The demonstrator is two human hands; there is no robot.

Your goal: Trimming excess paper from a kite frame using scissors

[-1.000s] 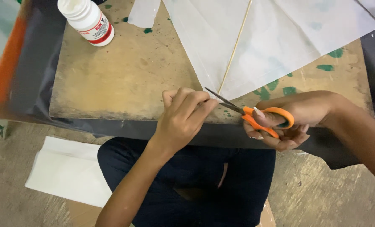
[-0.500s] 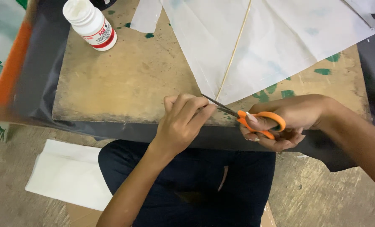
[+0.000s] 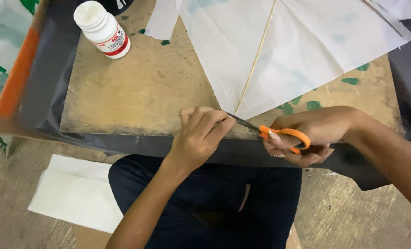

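A white paper kite [image 3: 297, 50] lies on a worn wooden board [image 3: 141, 92], with a thin bamboo stick [image 3: 257, 55] running down its middle to the bottom tip. My right hand [image 3: 314, 133] grips orange-handled scissors [image 3: 279, 133], blades pointing left at the stick's lower end. My left hand [image 3: 198, 133] pinches at the kite's bottom tip, fingers touching the scissor blades.
A white glue bottle [image 3: 102, 28] stands at the board's far left. A strip of white paper [image 3: 161, 18] lies beside it. Folded white paper [image 3: 76, 191] rests on the floor at the left. My legs in dark trousers [image 3: 214, 203] are below the board's front edge.
The scissors and both hands have stayed at the kite's tip; the scissors shifted slightly left toward the stick's end, and the view drifted a little.
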